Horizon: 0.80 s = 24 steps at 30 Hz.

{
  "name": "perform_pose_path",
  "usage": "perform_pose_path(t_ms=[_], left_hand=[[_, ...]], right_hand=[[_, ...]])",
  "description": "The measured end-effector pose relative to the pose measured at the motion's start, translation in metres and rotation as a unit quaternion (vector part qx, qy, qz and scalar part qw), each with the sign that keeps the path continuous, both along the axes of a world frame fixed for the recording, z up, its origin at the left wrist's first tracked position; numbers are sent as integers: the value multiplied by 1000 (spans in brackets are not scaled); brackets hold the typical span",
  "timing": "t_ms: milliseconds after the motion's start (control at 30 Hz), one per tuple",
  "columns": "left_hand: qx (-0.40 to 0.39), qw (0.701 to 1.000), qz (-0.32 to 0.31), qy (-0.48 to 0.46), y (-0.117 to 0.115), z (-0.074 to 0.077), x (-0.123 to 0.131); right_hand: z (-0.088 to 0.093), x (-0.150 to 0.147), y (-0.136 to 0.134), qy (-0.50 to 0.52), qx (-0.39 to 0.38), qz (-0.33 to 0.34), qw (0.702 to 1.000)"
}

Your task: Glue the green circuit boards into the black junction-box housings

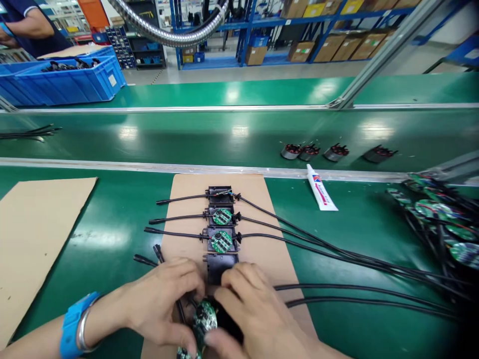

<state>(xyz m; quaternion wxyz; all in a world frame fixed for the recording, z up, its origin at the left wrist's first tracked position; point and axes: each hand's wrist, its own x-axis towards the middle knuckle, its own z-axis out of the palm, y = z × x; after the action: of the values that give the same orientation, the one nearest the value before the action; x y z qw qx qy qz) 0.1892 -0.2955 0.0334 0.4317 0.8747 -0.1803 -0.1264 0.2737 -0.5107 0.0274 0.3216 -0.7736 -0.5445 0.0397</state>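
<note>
My left hand [168, 299], a blue band and a silver bracelet at its wrist, curls its fingers around a green round circuit board [205, 316] with black leads. Opposite it, my right hand [258, 314] bends over a dark part, mostly hidden, its thumb at the board's edge. Just beyond my fingertips lies a black plastic housing [219, 267], partly covered. Farther up the cardboard strip [269, 224] stand three more housings in a column. Two hold round boards [221, 241]; the farthest housing [220, 195] shows joined wires. Black cables [318, 242] run out both sides.
A white tube [321, 189] lies at right. Circuit boards with cables [437, 214] pile up at far right. Several motor cores [337, 152] stand behind the metal rail. Cardboard [41, 239] lies left. Blue bins [71, 80] and a person [32, 27] are at back left.
</note>
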Motion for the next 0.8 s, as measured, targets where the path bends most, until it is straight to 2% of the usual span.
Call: perform_pose_path(t_ms=[167, 267, 367, 433, 500, 600, 700, 800], left_hand=[[48, 998, 28, -5, -7, -16, -10], [67, 997, 23, -24, -8, -21, -10], [68, 997, 21, -33, -5, -17, -10], [41, 999, 13, -23, 0, -12, -9], [15, 1000, 12, -12, 6, -8, -6], [38, 997, 52, -42, 12, -7, -1], [97, 989, 87, -69, 10, -13, 2], [157, 980, 93, -80, 6, -20, 3]], right_hand=[[-23, -33, 16, -9, -47, -17, 999], [-36, -43, 21, -72, -5, -14, 997], [-32, -45, 19, -161, 46, 0, 986], [-17, -35, 8, -127, 20, 0, 992], [1, -15, -8, -25, -42, 2, 999], [15, 26, -36, 75, -94, 14, 993], [2, 56, -52, 72, -94, 6, 993], [-21, 66, -52, 18, -86, -7, 996]])
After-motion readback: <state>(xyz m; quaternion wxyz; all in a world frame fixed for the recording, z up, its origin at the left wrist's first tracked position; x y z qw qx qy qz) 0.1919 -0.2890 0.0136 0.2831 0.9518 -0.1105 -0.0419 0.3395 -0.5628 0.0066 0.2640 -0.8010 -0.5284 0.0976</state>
